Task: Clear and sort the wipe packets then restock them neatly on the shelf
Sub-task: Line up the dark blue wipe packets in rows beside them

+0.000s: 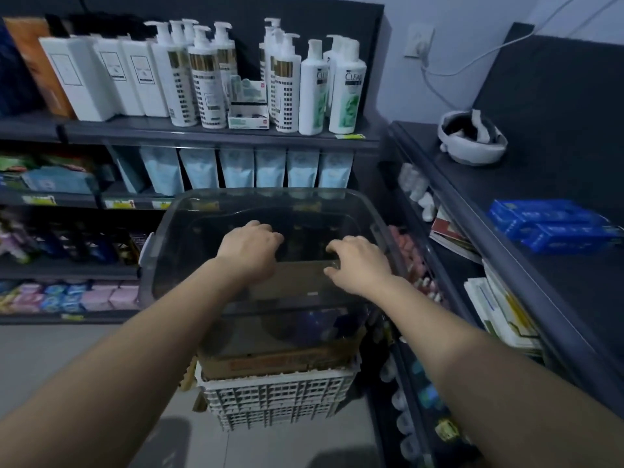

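Observation:
A see-through dark plastic bin (378, 228) stands in front of me on a cardboard box (270, 364), which rests on a white crate (277, 396). The bin looks empty inside. My left hand (250, 253) and my right hand (359, 266) both curl their fingers over the bin's near rim, side by side. Behind the bin, a row of several light blue wipe packets (236, 170) stands upright on the second shelf (135, 201). More blue packets (57, 182) lie flat further left on that shelf.
White pump bottles (202, 76) and shampoo bottles (347, 96) fill the top shelf. A second dark shelf unit (557, 292) runs along the right, bearing blue boxes (553, 226) and a grey bundle (472, 136). Grey floor (50, 349) lies at the left.

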Tool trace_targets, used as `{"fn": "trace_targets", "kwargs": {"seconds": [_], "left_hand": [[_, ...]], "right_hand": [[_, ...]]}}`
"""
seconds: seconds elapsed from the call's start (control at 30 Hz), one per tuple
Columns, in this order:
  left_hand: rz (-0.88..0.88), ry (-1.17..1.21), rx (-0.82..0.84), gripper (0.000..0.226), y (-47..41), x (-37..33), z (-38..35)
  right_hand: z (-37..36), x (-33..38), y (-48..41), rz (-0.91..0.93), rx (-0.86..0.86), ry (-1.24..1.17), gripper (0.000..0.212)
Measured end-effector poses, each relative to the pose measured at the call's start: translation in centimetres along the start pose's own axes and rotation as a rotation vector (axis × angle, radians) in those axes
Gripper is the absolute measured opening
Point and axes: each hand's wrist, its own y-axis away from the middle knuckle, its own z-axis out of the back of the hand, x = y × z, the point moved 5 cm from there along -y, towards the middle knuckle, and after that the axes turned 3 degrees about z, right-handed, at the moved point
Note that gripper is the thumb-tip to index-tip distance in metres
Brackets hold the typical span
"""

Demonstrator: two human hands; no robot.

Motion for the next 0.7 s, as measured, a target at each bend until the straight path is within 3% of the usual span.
{"fn": "trace_targets", "kwargs": {"seconds": [0.23,0.43,0.57,0.7], "left_hand": [[-0.12,-0.064,0.282,0.04,-7.3,-0.1,-7.6],[-0.279,-0.121,0.539,0.034,-11.5,-2.6,-15.5],[-0.44,-0.166,0.738,0.032,-12.2,-5.0,-20.6],[-0.431,-0.029,0.845,0.03,-12.0,-6.9,-25.0]], "right_hand": [[-5.6,-2.8,-6.9,-0.021,0.315,0.039,0.049],[-12.1,-5.1,-10.4,-0.074,0.875,0.01,0.038],[-16.1,-5.5,-11.1,-0.119,1.196,0.043,0.042],[-18.7,-6.4,-10.2,-0.232,1.445,0.066,0.057]]}}
